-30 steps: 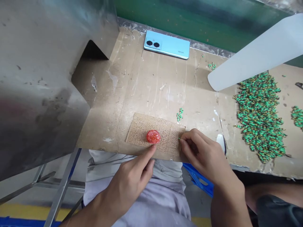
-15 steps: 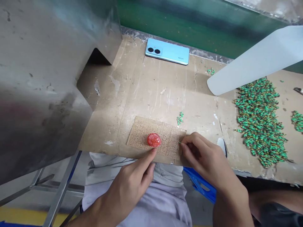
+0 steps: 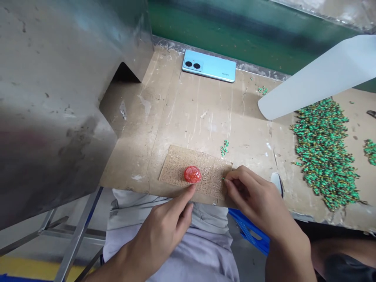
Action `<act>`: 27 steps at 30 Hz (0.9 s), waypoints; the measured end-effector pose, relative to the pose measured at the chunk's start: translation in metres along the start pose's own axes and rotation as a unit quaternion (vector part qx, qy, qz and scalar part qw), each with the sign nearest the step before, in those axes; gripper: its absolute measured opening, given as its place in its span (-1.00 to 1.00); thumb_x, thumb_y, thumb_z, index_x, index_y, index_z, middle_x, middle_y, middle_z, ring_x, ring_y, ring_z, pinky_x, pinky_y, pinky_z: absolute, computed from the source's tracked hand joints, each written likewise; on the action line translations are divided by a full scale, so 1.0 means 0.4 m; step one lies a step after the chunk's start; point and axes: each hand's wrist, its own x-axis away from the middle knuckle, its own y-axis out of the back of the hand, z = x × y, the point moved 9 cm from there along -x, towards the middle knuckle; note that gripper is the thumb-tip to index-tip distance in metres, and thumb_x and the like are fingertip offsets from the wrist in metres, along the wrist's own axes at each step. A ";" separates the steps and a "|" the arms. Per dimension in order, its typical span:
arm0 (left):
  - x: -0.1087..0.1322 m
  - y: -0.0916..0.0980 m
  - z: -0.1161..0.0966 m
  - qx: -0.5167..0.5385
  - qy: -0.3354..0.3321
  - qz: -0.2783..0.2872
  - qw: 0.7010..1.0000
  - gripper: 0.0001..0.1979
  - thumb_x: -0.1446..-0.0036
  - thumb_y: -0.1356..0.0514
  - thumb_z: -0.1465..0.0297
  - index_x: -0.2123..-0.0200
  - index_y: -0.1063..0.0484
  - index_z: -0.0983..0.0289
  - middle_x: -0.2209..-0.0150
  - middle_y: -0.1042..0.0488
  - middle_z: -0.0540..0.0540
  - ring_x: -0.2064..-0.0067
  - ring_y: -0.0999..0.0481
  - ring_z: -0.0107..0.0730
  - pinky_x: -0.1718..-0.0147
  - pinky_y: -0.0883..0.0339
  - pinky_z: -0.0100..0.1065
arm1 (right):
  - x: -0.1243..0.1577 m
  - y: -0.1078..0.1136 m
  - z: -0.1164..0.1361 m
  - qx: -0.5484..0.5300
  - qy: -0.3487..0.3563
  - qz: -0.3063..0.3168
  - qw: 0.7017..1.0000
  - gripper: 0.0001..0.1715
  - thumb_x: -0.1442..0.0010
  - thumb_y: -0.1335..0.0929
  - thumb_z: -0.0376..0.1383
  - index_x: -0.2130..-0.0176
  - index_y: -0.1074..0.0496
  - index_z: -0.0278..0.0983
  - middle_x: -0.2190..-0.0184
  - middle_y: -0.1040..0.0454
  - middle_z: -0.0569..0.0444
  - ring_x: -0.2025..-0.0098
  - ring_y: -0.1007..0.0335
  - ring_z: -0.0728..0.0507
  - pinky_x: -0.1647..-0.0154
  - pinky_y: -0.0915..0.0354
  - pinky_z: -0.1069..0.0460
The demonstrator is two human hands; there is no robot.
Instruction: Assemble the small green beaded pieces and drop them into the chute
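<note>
Green leaded component (image 3: 223,179) is pinched in the right hand (image 3: 252,194), lower centre-right of the frame, at the right edge of a speckled cork-like pad (image 3: 213,172). Only its green tip shows past the fingertips (image 3: 232,181); the rest is hidden. Thumb and index are closed on it, other fingers curled. Left hand (image 3: 155,229) is open, index extended, its fingertip (image 3: 192,188) at the lower edge of a red translucent dome (image 3: 192,174) sitting on the pad; contact cannot be confirmed from this angle. Pad is placed at the near edge of a scarred particleboard table (image 3: 188,125).

Risk: part is small and held by fingertips only, so a loose pinch could drop it into the pad texture or past the table edge onto the grey trousers (image 3: 173,250). Dome looks round and could be rolled if pushed by the left index. Main green pile (image 3: 324,152) is well apart at right; a small cluster (image 3: 224,148) is just above the pad. Light-blue phone (image 3: 208,65) is at top centre.
</note>
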 end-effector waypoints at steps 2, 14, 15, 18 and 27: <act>0.001 -0.004 0.003 0.005 0.001 0.003 1.000 -0.48 -0.36 -0.18 0.62 -0.35 -0.39 0.31 -0.09 -0.69 0.24 0.01 -0.76 -0.26 -0.05 -0.60 -0.45 | -0.002 -0.003 0.002 0.014 0.005 0.002 1.000 -0.85 -0.49 -0.27 -0.32 0.21 -0.36 -0.22 0.37 -0.44 0.11 0.47 -0.39 -0.02 0.49 -0.25 0.08; 0.034 -0.065 0.002 0.536 0.313 0.132 0.773 -0.83 -0.50 -0.12 0.32 -0.04 -0.44 0.21 0.25 -0.61 0.06 0.35 -0.42 -0.53 0.33 -0.32 -0.51 | 0.058 0.051 0.024 -0.160 0.001 -0.110 0.981 -0.86 -0.40 -0.35 -0.46 0.19 -0.39 -0.22 0.37 -0.36 0.14 0.43 -0.27 -0.01 0.43 -0.21 0.03; 0.031 -0.070 0.001 0.572 0.316 0.123 0.747 -0.85 -0.50 -0.14 0.30 0.00 -0.42 0.23 0.26 -0.61 0.07 0.38 -0.38 -0.55 0.37 -0.26 -0.51 | 0.065 0.051 0.031 -0.182 0.002 -0.124 0.976 -0.85 -0.38 -0.35 -0.48 0.18 -0.39 -0.22 0.37 -0.37 0.13 0.40 -0.29 -0.03 0.40 -0.21 0.02; 0.027 -0.083 0.004 0.615 0.321 0.112 0.712 -0.79 -0.46 -0.22 0.22 0.09 -0.41 0.26 0.26 -0.64 0.12 0.42 -0.33 -0.56 0.42 -0.15 -0.49 | 0.078 0.042 0.048 -0.243 0.007 -0.143 0.959 -0.80 -0.35 -0.35 -0.53 0.15 -0.41 -0.24 0.35 -0.39 0.10 0.36 -0.33 -0.06 0.36 -0.22 -0.01; 0.020 -0.089 -0.008 0.626 0.343 0.116 0.690 -0.65 -0.38 -0.31 0.16 -0.05 -0.53 0.30 0.31 -0.60 0.12 0.43 -0.35 -0.53 0.45 -0.06 -0.43 | 0.078 0.007 0.077 -0.307 0.015 -0.111 0.945 -0.77 -0.32 -0.37 -0.53 0.12 -0.42 -0.22 0.35 -0.39 0.09 0.36 -0.35 -0.10 0.38 -0.26 -0.02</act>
